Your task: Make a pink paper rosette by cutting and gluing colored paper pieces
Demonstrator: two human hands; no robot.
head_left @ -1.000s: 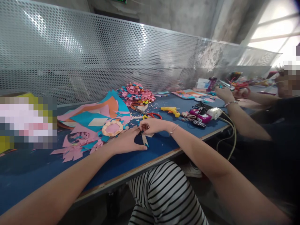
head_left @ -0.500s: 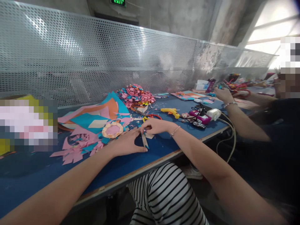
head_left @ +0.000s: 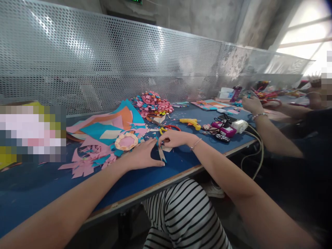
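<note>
My left hand (head_left: 142,154) lies over the blue tabletop with its fingers stretched and its thumb spread apart. Between its thumb and fingers is a narrow cream paper strip (head_left: 162,154) with blue at its ends; the thumb tip is close to the near end. My right hand (head_left: 175,139) is closed in a pinch at the strip's upper part, its fingertips partly hidden. Another cream paper piece (head_left: 167,149) sits under that hand. Left of my left fingers is a round rosette (head_left: 126,141) with a cream ruffled edge and pink centre. Scissors (head_left: 169,128) with red and yellow handles lie just beyond my right hand.
Pink and blue paper scraps (head_left: 85,160) and coloured sheets (head_left: 109,121) spread to the left. A heap of paper flowers (head_left: 153,103) stands against the perforated metal screen (head_left: 116,62). A yellow glue gun (head_left: 192,123) and a power strip (head_left: 239,126) lie rightward. A co-worker's hand (head_left: 252,104) is further right.
The view has shifted slightly. My left fingers reach a little further from me, and more blue shows at the strip's far end. My right hand remains pinched at the strip.
</note>
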